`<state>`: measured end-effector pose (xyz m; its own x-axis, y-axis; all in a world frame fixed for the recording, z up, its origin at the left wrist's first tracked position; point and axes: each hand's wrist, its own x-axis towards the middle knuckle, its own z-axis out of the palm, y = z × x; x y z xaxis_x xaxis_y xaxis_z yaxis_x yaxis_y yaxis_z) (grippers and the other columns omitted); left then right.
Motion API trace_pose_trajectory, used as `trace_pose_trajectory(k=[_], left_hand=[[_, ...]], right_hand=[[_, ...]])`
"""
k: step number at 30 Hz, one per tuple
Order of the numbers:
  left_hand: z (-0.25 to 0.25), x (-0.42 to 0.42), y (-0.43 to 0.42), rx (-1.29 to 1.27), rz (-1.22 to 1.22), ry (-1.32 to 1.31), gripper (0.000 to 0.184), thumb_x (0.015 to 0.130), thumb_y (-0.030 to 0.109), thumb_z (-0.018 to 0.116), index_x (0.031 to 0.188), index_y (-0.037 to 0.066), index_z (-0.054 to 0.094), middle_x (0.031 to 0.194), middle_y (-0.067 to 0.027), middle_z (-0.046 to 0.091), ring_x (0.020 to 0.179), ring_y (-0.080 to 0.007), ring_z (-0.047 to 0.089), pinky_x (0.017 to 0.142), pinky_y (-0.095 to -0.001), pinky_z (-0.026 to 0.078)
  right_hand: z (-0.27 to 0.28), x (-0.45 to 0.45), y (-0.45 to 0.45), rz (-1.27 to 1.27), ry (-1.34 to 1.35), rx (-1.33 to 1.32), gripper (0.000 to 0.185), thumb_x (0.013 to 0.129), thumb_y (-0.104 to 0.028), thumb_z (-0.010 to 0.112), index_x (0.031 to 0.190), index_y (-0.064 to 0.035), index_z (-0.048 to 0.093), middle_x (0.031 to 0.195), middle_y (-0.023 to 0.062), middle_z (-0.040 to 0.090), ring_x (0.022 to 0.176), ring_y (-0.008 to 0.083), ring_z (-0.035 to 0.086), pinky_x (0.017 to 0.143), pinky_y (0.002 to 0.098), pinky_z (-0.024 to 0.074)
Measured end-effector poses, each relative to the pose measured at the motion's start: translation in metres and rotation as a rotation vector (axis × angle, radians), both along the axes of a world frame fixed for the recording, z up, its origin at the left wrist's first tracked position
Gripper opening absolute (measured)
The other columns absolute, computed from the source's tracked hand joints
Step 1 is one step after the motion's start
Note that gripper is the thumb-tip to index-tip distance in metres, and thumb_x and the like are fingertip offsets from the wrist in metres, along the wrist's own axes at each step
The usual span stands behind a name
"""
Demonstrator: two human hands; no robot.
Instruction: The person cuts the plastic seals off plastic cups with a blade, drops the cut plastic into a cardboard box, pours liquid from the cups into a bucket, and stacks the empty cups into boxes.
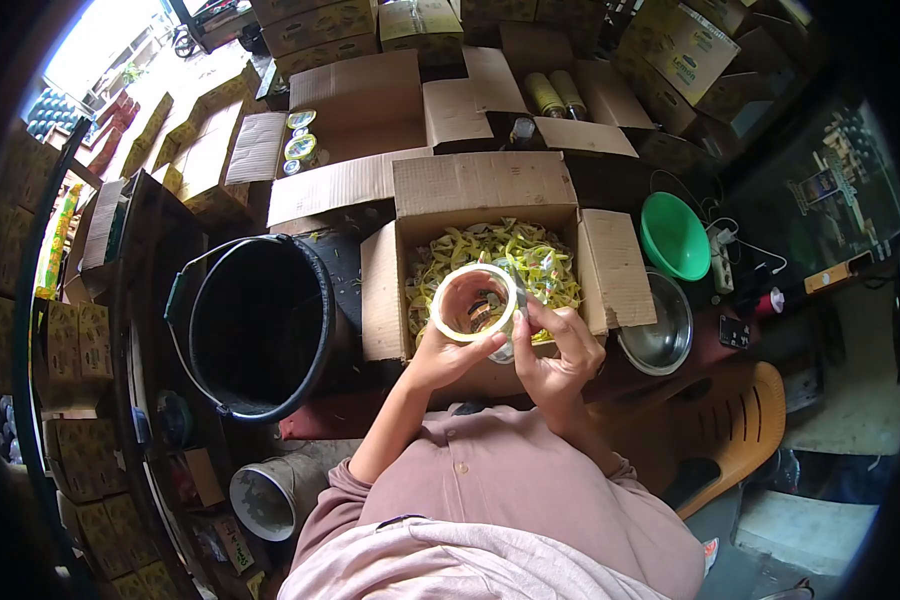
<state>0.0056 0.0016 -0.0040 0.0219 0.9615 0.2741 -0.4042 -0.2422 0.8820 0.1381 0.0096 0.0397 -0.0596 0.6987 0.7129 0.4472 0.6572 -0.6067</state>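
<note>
A round, hollow container (443, 318) with a pale rim is held up in front of my chest, its opening facing me. My left hand (440, 358) is wrapped round its lower left side. At its right side, the bent fingers of my right hand (558, 350) pinch its edge or something thin there; the fingertips are partly hidden. Just beyond both hands stands an open cardboard box (485, 183) filled with small yellow-green wrapped pieces (530, 250).
A black bucket (260, 400) stands left of the box, with a grey bucket (263, 500) below. On the right are a green bowl (675, 236), a metal bowl (660, 335) and a brown chair (760, 420). Open cartons (355, 90) with several round containers (300, 148) lie beyond.
</note>
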Motion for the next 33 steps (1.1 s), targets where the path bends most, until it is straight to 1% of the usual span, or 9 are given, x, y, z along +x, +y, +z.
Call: trace_pose_trajectory(k=[2, 6, 9, 15, 18, 21, 24, 31, 33], left_hand=[[0.003, 0.000, 0.000, -0.042, -0.014, 0.000, 0.065, 0.067, 0.005, 0.071, 0.121, 0.001, 0.034, 0.112, -0.0087, 0.043, 0.107, -0.0191, 0.043, 0.094, -0.0333, 0.033], [0.007, 0.000, 0.000, 0.014, 0.015, 0.054, 0.065, 0.067, 0.005, 0.071, 0.120, 0.001, 0.034, 0.111, -0.0085, 0.044, 0.106, -0.0185, 0.044, 0.093, -0.0322, 0.034], [0.008, 0.000, 0.000, 0.049, 0.051, 0.128, 0.063, 0.067, 0.006, 0.071, 0.119, 0.002, 0.036, 0.110, -0.0083, 0.045, 0.105, -0.0180, 0.044, 0.093, -0.0320, 0.034], [-0.003, -0.002, 0.001, 0.120, 0.035, 0.209, 0.063, 0.062, 0.005, 0.072, 0.115, 0.002, 0.038, 0.109, -0.0083, 0.047, 0.105, -0.0186, 0.046, 0.093, -0.0323, 0.034], [-0.001, -0.002, -0.001, 0.095, -0.007, 0.236, 0.066, 0.059, 0.005, 0.073, 0.115, 0.002, 0.039, 0.109, -0.0085, 0.047, 0.106, -0.0195, 0.046, 0.094, -0.0325, 0.034], [0.002, -0.005, -0.001, 0.065, -0.080, 0.216, 0.066, 0.060, 0.005, 0.073, 0.116, 0.002, 0.038, 0.110, -0.0087, 0.047, 0.106, -0.0191, 0.045, 0.094, -0.0323, 0.034], [0.007, -0.007, -0.003, 0.030, -0.050, 0.224, 0.065, 0.061, 0.005, 0.073, 0.116, 0.002, 0.038, 0.110, -0.0087, 0.047, 0.106, -0.0185, 0.045, 0.095, -0.0316, 0.034], [0.004, -0.009, 0.000, 0.057, -0.022, 0.174, 0.066, 0.062, 0.005, 0.072, 0.118, 0.002, 0.037, 0.110, -0.0088, 0.047, 0.106, -0.0188, 0.045, 0.095, -0.0321, 0.034], [0.008, -0.011, -0.002, 0.043, -0.013, 0.220, 0.066, 0.062, 0.006, 0.072, 0.118, 0.002, 0.037, 0.110, -0.0089, 0.047, 0.106, -0.0188, 0.045, 0.095, -0.0320, 0.034]], right_hand=[[-0.001, 0.000, 0.000, -0.038, 0.021, 0.024, 0.027, 0.066, 0.003, 0.064, 0.092, -0.0052, 0.065, 0.067, 0.0037, 0.058, 0.058, 0.0132, 0.057, 0.055, 0.0243, 0.0473], [-0.001, 0.000, -0.002, -0.024, 0.021, 0.066, 0.027, 0.066, 0.003, 0.064, 0.092, -0.0051, 0.065, 0.066, 0.0035, 0.057, 0.057, 0.0131, 0.057, 0.055, 0.0246, 0.0470], [-0.001, 0.000, -0.002, -0.011, -0.015, 0.070, 0.022, 0.066, 0.003, 0.065, 0.088, -0.0005, 0.063, 0.067, 0.0068, 0.060, 0.057, 0.0132, 0.058, 0.054, 0.0236, 0.0459], [0.001, 0.001, 0.000, -0.069, -0.063, 0.094, 0.025, 0.064, 0.005, 0.064, 0.088, -0.0006, 0.063, 0.069, 0.0086, 0.060, 0.059, 0.0157, 0.059, 0.055, 0.0243, 0.0466], [0.003, 0.003, 0.006, -0.022, -0.032, 0.103, 0.029, 0.065, 0.006, 0.065, 0.093, -0.0028, 0.064, 0.067, 0.0052, 0.057, 0.056, 0.0146, 0.057, 0.054, 0.0246, 0.0459], [0.002, 0.008, 0.010, 0.048, -0.023, 0.016, 0.027, 0.066, 0.006, 0.065, 0.092, -0.0010, 0.064, 0.068, 0.0063, 0.059, 0.057, 0.0138, 0.058, 0.054, 0.0238, 0.0459], [0.002, 0.007, 0.007, 0.023, 0.079, -0.060, 0.024, 0.067, 0.005, 0.064, 0.091, 0.0000, 0.063, 0.068, 0.0070, 0.060, 0.057, 0.0126, 0.058, 0.054, 0.0233, 0.0460], [0.001, 0.008, -0.003, 0.058, 0.061, -0.039, 0.025, 0.066, 0.005, 0.065, 0.091, -0.0019, 0.064, 0.067, 0.0060, 0.059, 0.057, 0.0122, 0.058, 0.054, 0.0232, 0.0461], [-0.002, 0.005, -0.003, 0.032, 0.042, -0.006, 0.027, 0.065, 0.005, 0.065, 0.091, -0.0039, 0.065, 0.064, 0.0047, 0.056, 0.055, 0.0130, 0.056, 0.052, 0.0238, 0.0453]])
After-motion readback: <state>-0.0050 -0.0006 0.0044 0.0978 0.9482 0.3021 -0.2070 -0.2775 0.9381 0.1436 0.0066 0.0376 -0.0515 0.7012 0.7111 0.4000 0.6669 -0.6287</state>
